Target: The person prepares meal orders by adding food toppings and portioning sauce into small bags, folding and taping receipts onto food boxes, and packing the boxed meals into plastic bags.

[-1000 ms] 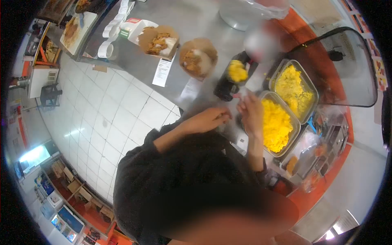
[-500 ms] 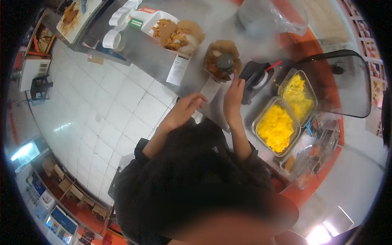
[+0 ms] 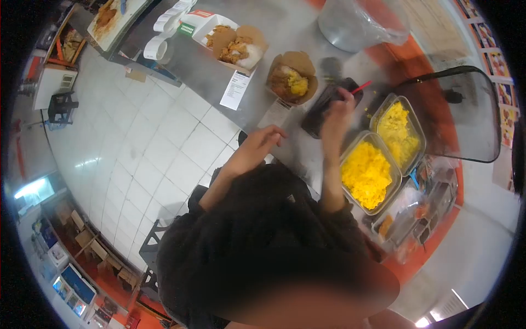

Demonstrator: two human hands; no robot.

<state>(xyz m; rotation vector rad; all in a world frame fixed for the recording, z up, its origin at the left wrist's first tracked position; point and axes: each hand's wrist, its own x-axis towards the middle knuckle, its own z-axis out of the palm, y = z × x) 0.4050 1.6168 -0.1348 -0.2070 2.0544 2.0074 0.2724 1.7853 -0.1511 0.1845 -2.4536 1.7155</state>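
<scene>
My right hand (image 3: 335, 120), blurred by motion, is over the black tray (image 3: 318, 112) with its fingers closed near a red handle (image 3: 360, 86). Just beyond the fingers is the smeared dark head of a black spoon (image 3: 330, 67), which the hand seems to hold. To the left, an open brown paper food box (image 3: 279, 93) contains brown food with yellow scrambled egg (image 3: 297, 83) on top. My left hand (image 3: 257, 147) is in front of the counter edge, fingers loosely curved and apart, holding nothing. A paper slip (image 3: 275, 116) lies between that hand and the box.
A second brown box with fried pieces and rice (image 3: 241, 52) stands farther left beside a printed receipt (image 3: 235, 90). Two clear containers of scrambled egg (image 3: 366, 172) are at right. A pot lined with plastic (image 3: 342, 30) stands behind; a mesh cover (image 3: 460, 115) is far right.
My right hand has moved right, from the paper box to over the black tray, and the dark spoon head has left the box. Yellow egg now shows there. My left hand has barely moved.
</scene>
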